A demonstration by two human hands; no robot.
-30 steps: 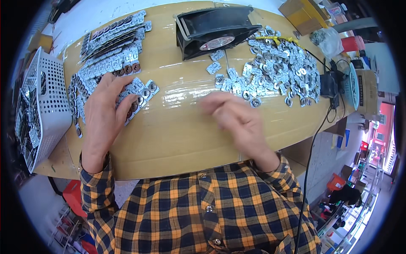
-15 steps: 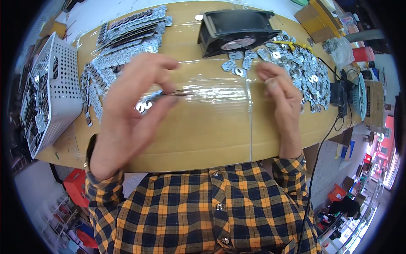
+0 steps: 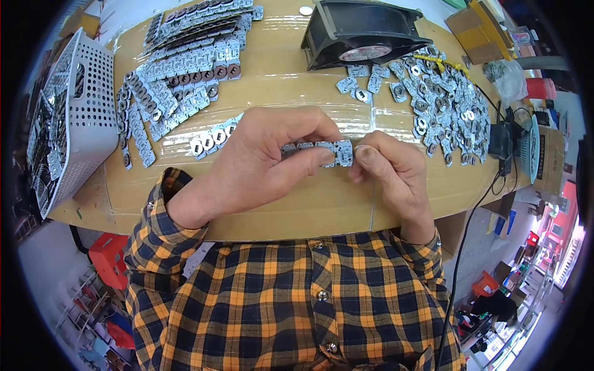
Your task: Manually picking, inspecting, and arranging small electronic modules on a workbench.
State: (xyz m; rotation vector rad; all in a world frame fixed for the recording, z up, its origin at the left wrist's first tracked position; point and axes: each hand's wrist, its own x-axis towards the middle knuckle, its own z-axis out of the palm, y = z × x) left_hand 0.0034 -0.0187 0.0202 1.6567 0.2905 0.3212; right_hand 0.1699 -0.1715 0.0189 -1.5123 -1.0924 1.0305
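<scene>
Basket: a white perforated basket [image 3: 86,93] stands at the far left of the table, with small metal pieces inside it.
Laid-out rows: strips of joined metal plates [image 3: 185,68] lie in overlapping rows on the tan table [image 3: 278,210], between the basket and the hands; one short strip [image 3: 213,137] sits just beside the left wrist.
Left hand: the left hand [image 3: 260,164] is curled, thumb and forefinger pinched shut on the left part of a short strip of plates [image 3: 318,151] held above the table at mid-front.
Right hand: the right hand [image 3: 393,170] meets the strip's right end, its fingertips [image 3: 365,154] closed against the last plate; whether it holds a separate loose piece I cannot tell.
Loose pile: a heap of single metal plates [image 3: 439,102] lies to the right, well apart from the hands, in front of a black fan housing [image 3: 359,31].
Step in hand: by the look of it, a plate is being joined onto the end of the strip.
Next move: judging from the layout, it calls for a steady left-hand pinch while the right hand seats the end piece squarely, then a reach to the loose pile.
</scene>
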